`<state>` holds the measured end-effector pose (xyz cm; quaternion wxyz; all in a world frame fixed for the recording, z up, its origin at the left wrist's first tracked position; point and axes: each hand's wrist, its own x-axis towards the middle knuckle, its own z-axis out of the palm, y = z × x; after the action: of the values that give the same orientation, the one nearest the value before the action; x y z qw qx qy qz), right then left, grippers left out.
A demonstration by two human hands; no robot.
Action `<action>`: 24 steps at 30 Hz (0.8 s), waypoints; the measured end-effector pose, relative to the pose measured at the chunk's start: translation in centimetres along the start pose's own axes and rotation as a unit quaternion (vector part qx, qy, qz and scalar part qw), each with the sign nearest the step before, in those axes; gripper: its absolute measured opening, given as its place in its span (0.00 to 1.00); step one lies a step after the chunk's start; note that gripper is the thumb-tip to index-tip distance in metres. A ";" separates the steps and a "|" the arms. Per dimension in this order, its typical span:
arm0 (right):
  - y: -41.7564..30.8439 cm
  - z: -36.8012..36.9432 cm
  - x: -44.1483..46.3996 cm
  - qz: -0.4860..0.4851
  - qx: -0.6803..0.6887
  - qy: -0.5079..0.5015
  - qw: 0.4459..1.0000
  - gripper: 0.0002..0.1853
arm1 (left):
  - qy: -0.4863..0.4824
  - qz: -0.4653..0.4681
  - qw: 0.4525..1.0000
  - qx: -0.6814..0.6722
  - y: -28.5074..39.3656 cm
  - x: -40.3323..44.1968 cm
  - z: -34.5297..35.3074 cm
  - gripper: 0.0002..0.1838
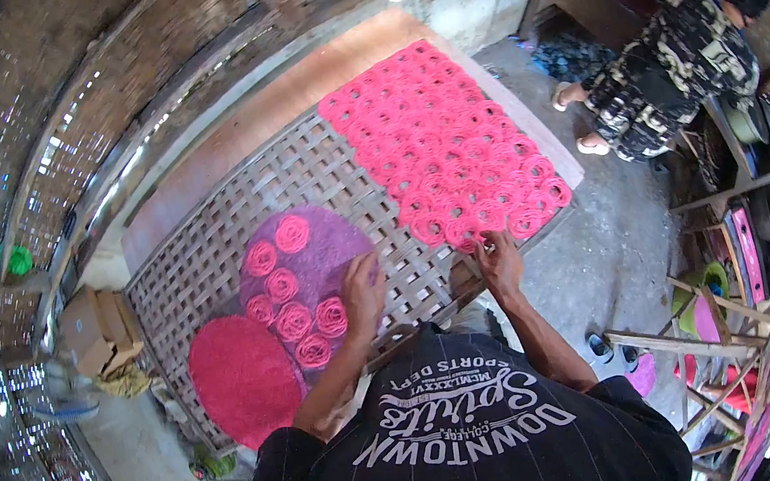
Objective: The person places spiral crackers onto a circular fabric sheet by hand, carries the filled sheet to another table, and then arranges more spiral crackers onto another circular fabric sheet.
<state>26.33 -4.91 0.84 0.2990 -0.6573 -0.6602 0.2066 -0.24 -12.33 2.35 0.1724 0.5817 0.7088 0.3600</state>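
A large woven bamboo rack [286, 168] lies in front of me. Its right part is covered with rows of bright pink coils of thin strands [451, 148], like noodle nests. At their near edge, my right hand [503, 265] has its fingertips closed on one pink coil. Left of it, a round purple sheet [344, 229] lies on the rack and carries several loose pink coils [293, 321]. My left hand [366, 290] is at the right edge of this sheet, fingers slightly apart and apparently empty. A round red-pink sheet [242, 374] overlaps the purple one at lower left.
Another person [676, 67] in patterned clothes bends at upper right. Cardboard boxes [97, 330] stand left of the rack. A wooden stand [685, 341] and shelves line the right side. Woven walls [24, 124] surround the left.
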 end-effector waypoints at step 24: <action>-10.7 2.8 -7.0 0.252 0.307 -0.508 0.765 0.21 | -0.135 -0.039 0.989 -0.051 0.2 -6.3 -7.5 0.11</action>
<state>16.20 -12.08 5.04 0.0431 -0.4721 -0.4279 0.7695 -3.42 -20.62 6.55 0.3093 0.5872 0.6822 0.3068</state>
